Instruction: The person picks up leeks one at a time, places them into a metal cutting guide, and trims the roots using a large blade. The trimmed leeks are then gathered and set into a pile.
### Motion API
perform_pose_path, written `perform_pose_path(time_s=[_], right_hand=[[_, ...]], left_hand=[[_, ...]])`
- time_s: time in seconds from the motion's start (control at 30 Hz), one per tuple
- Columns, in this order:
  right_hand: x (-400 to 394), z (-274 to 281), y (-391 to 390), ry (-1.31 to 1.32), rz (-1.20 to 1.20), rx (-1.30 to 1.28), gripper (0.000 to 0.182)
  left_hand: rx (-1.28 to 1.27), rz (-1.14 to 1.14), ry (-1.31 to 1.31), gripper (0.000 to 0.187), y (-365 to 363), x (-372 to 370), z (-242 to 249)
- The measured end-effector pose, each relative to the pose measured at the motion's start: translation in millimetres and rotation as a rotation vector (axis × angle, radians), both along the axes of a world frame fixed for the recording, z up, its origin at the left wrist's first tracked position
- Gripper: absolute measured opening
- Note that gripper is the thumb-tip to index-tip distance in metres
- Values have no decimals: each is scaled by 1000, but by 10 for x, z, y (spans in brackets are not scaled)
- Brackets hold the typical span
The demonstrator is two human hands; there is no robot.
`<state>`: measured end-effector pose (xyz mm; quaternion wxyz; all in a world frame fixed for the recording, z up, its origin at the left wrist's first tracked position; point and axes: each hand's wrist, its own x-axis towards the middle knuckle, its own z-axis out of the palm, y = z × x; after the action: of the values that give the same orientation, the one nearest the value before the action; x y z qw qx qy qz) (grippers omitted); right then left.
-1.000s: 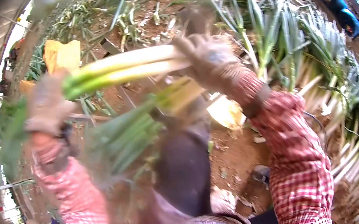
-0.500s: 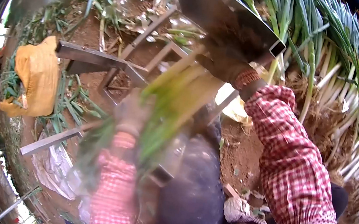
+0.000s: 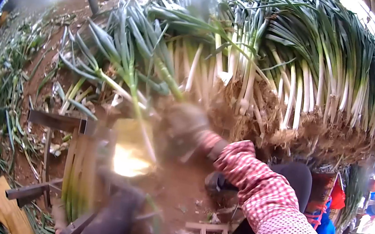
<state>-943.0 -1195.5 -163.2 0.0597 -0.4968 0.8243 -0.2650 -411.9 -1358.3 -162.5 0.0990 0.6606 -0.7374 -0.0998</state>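
At centre frame, the gloved right hand [image 3: 185, 125] is seen blurred, its fingers closed around a green onion stalk [image 3: 138, 105] beside the stacked onion pile [image 3: 299, 85]; the left hand is not seen.

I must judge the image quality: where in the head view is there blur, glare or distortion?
Head view: the gloved right hand is smeared by motion blur; a bright glare patch burns out detail beside it; the leek pile stays fairly sharp; fisheye bends the edges inside a black border.
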Motion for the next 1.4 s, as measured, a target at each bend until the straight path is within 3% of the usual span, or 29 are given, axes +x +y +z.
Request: perform_pose_path(time_s=[0.1, 0.13, 0.2, 0.23, 0.33, 0.37, 0.43, 0.47, 0.5, 0.57, 0.6, 0.67, 0.7, 0.73, 0.8, 0.87, 0.9, 0.97, 1.03, 1.07, 1.17, 1.23, 1.27, 1.3, 1.33, 1.4], right_hand=[[-1098, 394, 290, 3, -639, 138, 31], [-1448, 696, 369, -323, -661, 263, 35], [-1959, 636, 343, -542, -716, 423, 42], [-2129, 147, 244, -438, -758, 458, 45], [-2315, -168, 145, -327, -651, 489, 43], [-2553, -424, 166, -304, -498, 509, 39], [-2478, -93, 332, -962, -699, 38, 24], [-2354, 38, 410, -1024, -592, -103, 21], [-2192, 140, 487, -1082, -489, -238, 18], [-1391, 562, 560, -1150, -397, -319, 31], [-992, 777, 595, -1186, -350, -359, 40], [-432, 479, 603, -909, -188, -238, 49], [-234, 218, 629, -865, 3, -83, 44], [-335, 373, 829, -686, 356, 102, 37], [-705, 348, 1084, -632, -59, 359, 42], [-1143, 95, 1331, -510, -516, 173, 41], [-1369, -54, 1449, -459, -696, 86, 42], [-1600, -133, 1510, -398, -825, 198, 47], [-1728, -129, 1358, -353, -873, 419, 55], [-1798, -144, 1283, -344, -886, 508, 60], [-1904, 46, 1246, -546, -930, 494, 69], [-1875, 371, 1366, -729, -900, 284, 71], [-1840, 462, 1435, -814, -840, 108, 70], [-1799, 507, 1455, -906, -874, -31, 64], [-1764, 580, 1495, -874, -865, -59, 64], [-1588, 702, 1547, -837, -828, -103, 63]], left_hand=[[-64, 66, 207, 37, 19, -46, 451], [-93, 69, 291, 36, 47, -102, 680], [-144, 31, 485, 35, 116, -289, 1229], [-151, -21, 581, 34, 181, -438, 1518], [37, -257, 739, 32, 437, -1259, 2258], [174, -303, 711, 23, 545, -1755, 2373], [327, -483, 569, 13, 676, -2610, 2506], [346, -618, 468, 13, 691, -2961, 2449], [501, -611, 593, 14, 736, -3320, 2300], [822, -548, 578, 27, 795, -3940, 1932], [949, -502, 717, 34, 848, -4191, 1561], [1067, -520, 656, 33, 998, -4621, 1090], [1147, -377, 628, 30, 1104, -4762, 957], [1221, -228, 599, 27, 1171, -4854, 783], [1190, -209, 737, 15, 1073, -4646, -99], [1157, -78, 734, 12, 1096, -4675, 396], [1106, -104, 747, 14, 1051, -4669, 607], [916, -311, 778, 18, 842, -4695, 1074], [732, -467, 831, 23, 683, -4745, 1584], [702, -345, 950, 29, 787, -4888, 1956], [730, -310, 1196, 23, 221, -4959, 1749], [1359, -48, 1438, 22, 245, -4996, 1579], [1769, 115, 1438, 22, 365, -5023, 1455], [1506, -58, 1055, 20, 669, -5024, 1309], [1487, 146, 1088, 18, 1005, -5031, 1054], [1401, -17, 869, 13, 1412, -4792, 374]])
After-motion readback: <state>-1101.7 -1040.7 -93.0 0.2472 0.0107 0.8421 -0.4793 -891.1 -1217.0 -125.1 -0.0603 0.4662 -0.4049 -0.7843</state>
